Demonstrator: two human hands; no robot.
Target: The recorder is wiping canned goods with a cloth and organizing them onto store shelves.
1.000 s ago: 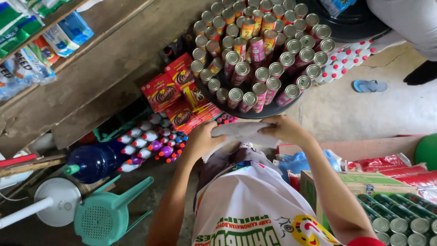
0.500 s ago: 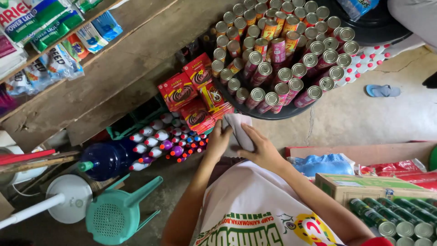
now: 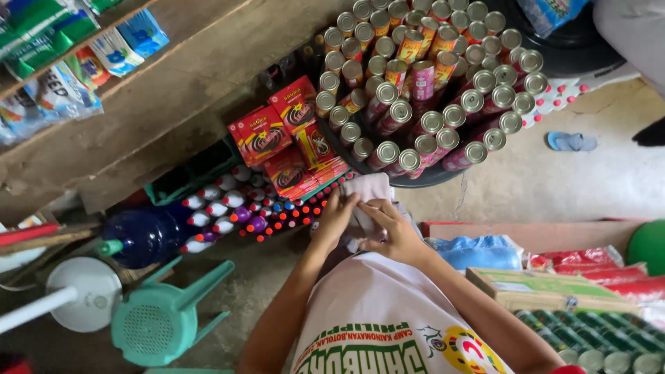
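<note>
Since the earlier frame your hands have come together at centre frame, bunching up the pale cloth (image 3: 366,197) that was spread wider before. Your left hand (image 3: 334,220) is curled shut on the cloth's left side, and your right hand (image 3: 390,230) pinches its lower edge with bent fingers. Cloth sits just below the black tub of tall cans (image 3: 429,90), right of the red boxes (image 3: 284,135).

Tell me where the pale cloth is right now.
In the head view, the pale cloth sits centre frame, held between the left hand and right hand, just below the tub of cans.
</note>
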